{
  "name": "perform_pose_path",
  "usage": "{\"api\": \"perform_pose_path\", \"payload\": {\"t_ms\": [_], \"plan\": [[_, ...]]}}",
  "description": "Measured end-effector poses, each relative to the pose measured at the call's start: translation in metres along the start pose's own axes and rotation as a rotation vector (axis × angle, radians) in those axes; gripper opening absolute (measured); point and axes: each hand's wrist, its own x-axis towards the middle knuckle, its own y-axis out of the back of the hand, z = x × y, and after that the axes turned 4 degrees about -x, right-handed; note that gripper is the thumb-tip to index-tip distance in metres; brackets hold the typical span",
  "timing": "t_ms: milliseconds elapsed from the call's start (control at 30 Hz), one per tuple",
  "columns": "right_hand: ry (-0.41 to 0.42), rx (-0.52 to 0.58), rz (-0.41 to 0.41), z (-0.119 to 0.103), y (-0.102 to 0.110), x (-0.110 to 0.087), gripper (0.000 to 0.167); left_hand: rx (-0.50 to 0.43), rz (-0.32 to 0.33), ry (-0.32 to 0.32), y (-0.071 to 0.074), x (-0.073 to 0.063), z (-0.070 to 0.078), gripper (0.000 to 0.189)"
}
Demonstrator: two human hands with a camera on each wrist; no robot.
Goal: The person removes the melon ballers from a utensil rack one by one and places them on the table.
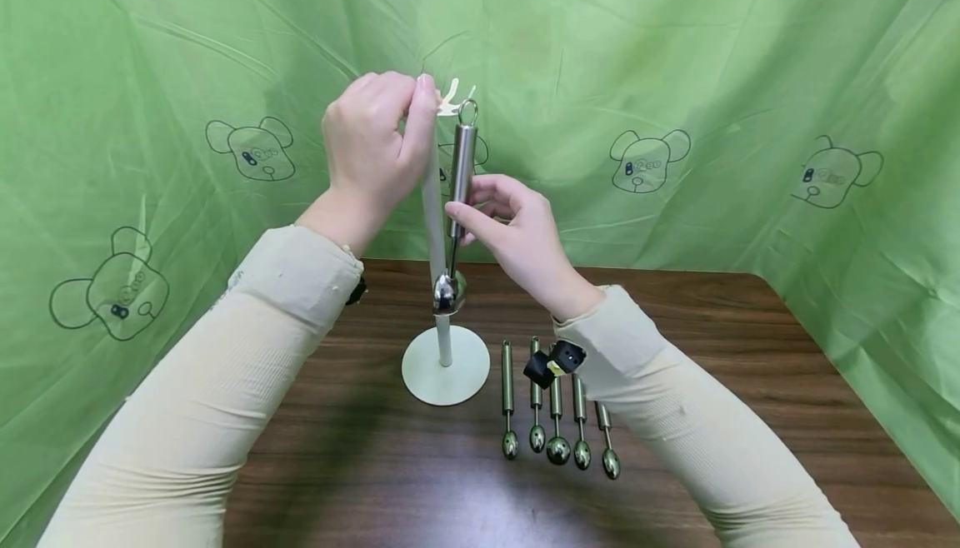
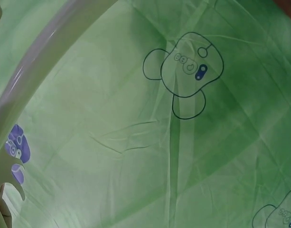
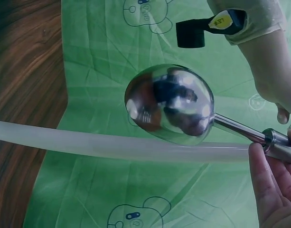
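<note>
My left hand grips the top of a pale upright stand, just beside its small hooks. A steel scoop hangs down along the post, its ring right at the hooks. With thumb and fingers my right hand pinches the scoop's handle from the right. In the right wrist view the shiny round bowl of the scoop lies close against the post, and my fingertips are at the handle's lower end. The left wrist view catches the post and part of a hook.
The stand's round base rests on a dark wood table. To its right lie several smaller steel scoops in a row, bowls toward me, partly covered by my right sleeve and wrist camera. Green cloth surrounds the table.
</note>
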Motion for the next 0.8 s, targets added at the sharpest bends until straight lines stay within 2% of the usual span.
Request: {"api": "perform_pose_path", "payload": {"t_ms": [200,433,600,800], "plan": [[0.034,0.029,0.034,-0.006,0.008,-0.004,0.028,-0.006,-0.001,-0.005,0.000,0.001,0.000,0.046],[0.071,0.030,0.088,-0.009,0.019,-0.023,0.026,-0.012,0.021,0.013,0.001,-0.001,0.001,0.046],[0.056,0.005,0.142,-0.006,0.028,-0.040,0.026,-0.033,0.042,0.038,0.001,-0.003,0.003,0.046],[0.024,-0.007,0.179,-0.001,0.036,-0.056,0.026,-0.049,0.048,0.040,0.000,-0.002,0.004,0.046]]}}
